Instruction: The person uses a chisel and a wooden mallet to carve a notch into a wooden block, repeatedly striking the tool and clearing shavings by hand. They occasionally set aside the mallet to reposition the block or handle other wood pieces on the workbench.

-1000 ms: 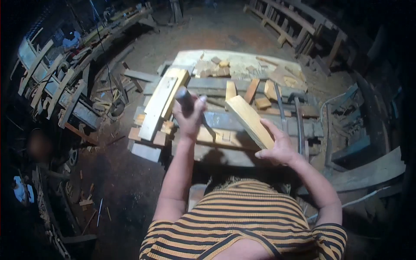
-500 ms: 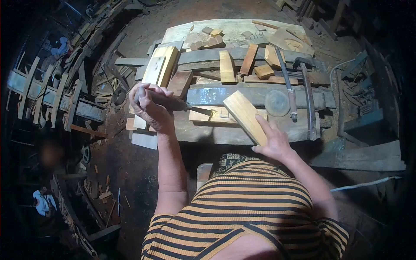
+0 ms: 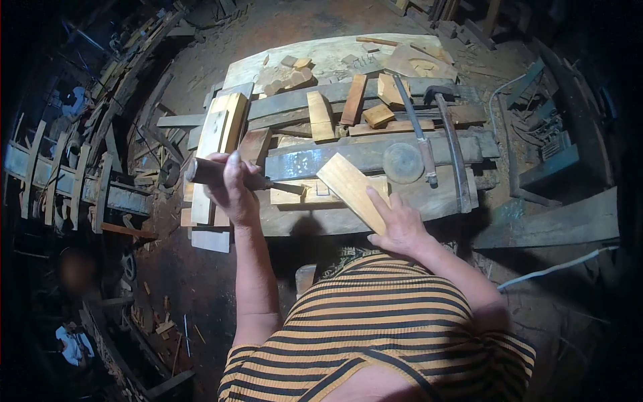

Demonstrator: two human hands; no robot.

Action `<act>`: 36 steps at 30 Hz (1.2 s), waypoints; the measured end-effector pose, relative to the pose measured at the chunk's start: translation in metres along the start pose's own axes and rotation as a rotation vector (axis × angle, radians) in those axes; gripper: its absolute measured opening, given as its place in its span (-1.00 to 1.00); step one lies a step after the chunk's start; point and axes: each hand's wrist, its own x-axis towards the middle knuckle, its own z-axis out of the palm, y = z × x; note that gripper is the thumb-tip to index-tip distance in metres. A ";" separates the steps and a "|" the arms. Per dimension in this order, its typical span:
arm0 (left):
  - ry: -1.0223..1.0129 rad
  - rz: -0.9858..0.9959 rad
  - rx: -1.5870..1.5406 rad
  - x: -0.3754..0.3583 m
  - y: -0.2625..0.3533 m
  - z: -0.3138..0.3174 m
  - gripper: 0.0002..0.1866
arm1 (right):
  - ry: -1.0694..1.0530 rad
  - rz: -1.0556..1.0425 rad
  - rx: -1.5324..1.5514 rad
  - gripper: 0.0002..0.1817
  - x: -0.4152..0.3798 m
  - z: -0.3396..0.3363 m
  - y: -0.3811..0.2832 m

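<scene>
My left hand point(image 3: 234, 191) is closed around the thick wooden handle of a chisel point(image 3: 209, 173). The chisel lies at a low slant, its blade pointing right and its tip at a cut in a pale wooden workpiece point(image 3: 287, 195). Pencilled outlines show on the workpiece right of the tip. My right hand point(image 3: 402, 226) grips the near end of a flat wooden block point(image 3: 348, 189), thumb below and fingers along its edge. That block is held slanting over the right part of the workpiece and hides some of it.
Behind the workpiece lie a dark plank point(image 3: 298, 161), a round disc point(image 3: 403, 163) and several wood offcuts point(image 3: 320, 117). A long metal bar tool point(image 3: 418, 127) and a clamp point(image 3: 452, 147) lie at the right. Stacked pale boards point(image 3: 218, 137) stand left, near my left hand.
The view has shifted, so the bench appears further left and lower. My left hand has lowered the chisel's handle, leaving it flatter. My right hand keeps hold of the wooden block.
</scene>
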 end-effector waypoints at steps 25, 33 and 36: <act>-0.069 -0.011 0.087 -0.044 -0.023 0.019 -0.78 | -0.038 0.025 0.016 0.09 0.004 -0.006 -0.007; -0.084 -0.005 0.148 -0.048 -0.032 0.023 -0.77 | -0.025 0.037 0.048 0.10 0.004 -0.004 -0.005; -0.073 -0.019 0.160 -0.052 -0.036 0.025 -0.77 | -0.034 0.038 0.055 0.10 0.004 -0.003 -0.004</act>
